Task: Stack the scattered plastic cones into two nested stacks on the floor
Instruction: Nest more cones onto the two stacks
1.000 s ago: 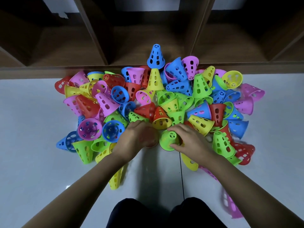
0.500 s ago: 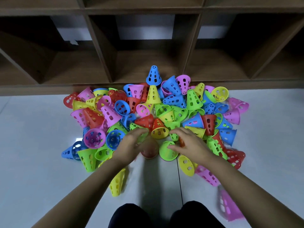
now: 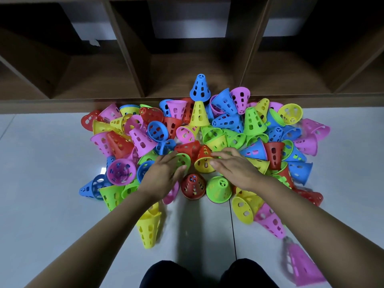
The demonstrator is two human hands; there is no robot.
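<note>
Found left hand (image 3: 164, 173) and right hand (image 3: 234, 167) flat, fingers straight, holding nothing, over near edge of cone pile (image 3: 198, 116). Noted red cone (image 3: 193, 186) and green cone (image 3: 219, 189) upright, side by side, between both wrists.

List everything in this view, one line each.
Loose cones: dozens; red, pink, yellow, green, blue; heaped on the floor before the shelves.
Upright red cone: one; floor, heap's near edge.
Upright green cone: one; beside the red one.
Yellow cone: one; lying by the left forearm.
Pink cone: one, blurred; bottom right.
Shelf unit: one; brown wood; behind the heap.
Floor: pale grey.
Knees: two; dark trousers; bottom centre.
Left grip: fingers straight, over a green cone.
Right grip: fingers straight, at a red-in-yellow cone.
</note>
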